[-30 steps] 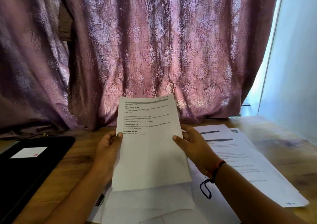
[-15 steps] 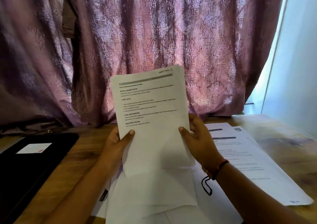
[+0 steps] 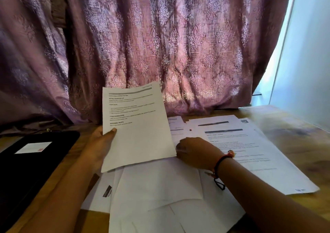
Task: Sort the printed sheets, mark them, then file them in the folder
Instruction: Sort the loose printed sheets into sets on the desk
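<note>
A printed sheet (image 3: pixel 137 125) stands tilted up above the table, and my left hand (image 3: pixel 100 147) holds it alone by its left edge, thumb on the printed face. My right hand (image 3: pixel 196 152) is down on the spread papers beside the sheet's lower right corner, with its back toward me and its fingers hidden. More printed sheets (image 3: pixel 259 152) lie fanned out on the right. Several sheets showing blank white sides (image 3: pixel 160 188) overlap at the front. The black folder (image 3: pixel 35 170) lies closed at the left with a white label (image 3: pixel 34 147) on its cover.
The wooden table (image 3: pixel 294 125) runs back to a patterned purple curtain (image 3: pixel 160 45), which hangs down to the tabletop. A pale wall (image 3: pixel 307 54) borders the table's right side. A red and black thread band circles my right wrist.
My right hand let go of the held sheet and dropped to the papers on the table. The sheet, first raised with both hands, now sits lower and further left in my left hand only.
</note>
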